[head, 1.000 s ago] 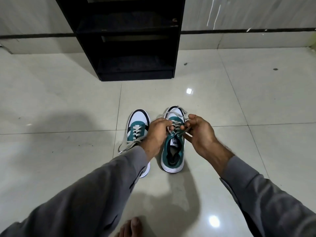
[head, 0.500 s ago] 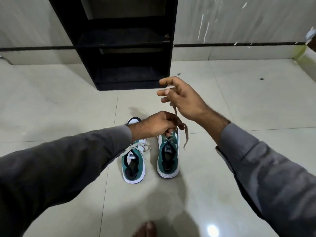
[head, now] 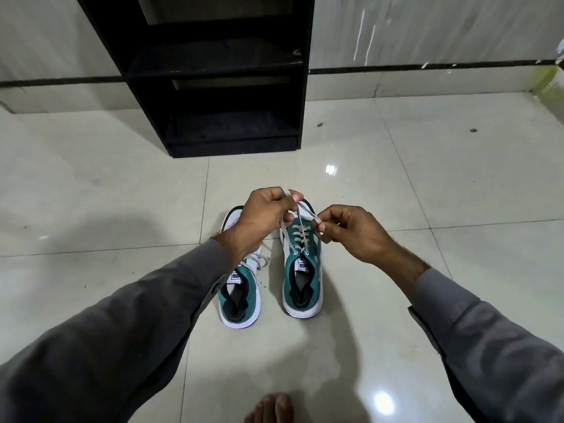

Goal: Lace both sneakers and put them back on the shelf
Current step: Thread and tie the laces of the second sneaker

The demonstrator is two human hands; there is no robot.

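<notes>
Two teal and white sneakers stand side by side on the floor, toes toward the shelf. The right sneaker [head: 302,276] has grey-white laces [head: 300,232] threaded up its front. My left hand [head: 265,213] pinches one lace end above the toe. My right hand [head: 351,233] pinches the other lace end to the right, and the two ends cross between my hands. The left sneaker [head: 241,294] is partly hidden under my left forearm, its laces lying loose. The black shelf [head: 219,71] stands against the wall just beyond the shoes.
Glossy pale floor tiles [head: 427,184] surround the shoes on all sides. My bare toes [head: 270,410] show at the bottom edge. The wall with a dark stripe [head: 427,70] runs behind the shelf.
My right hand has dropped from high above the shoe to lace level. My left hand has lifted off the shoe's tongue. Both now pull the lace ends apart over the right sneaker.
</notes>
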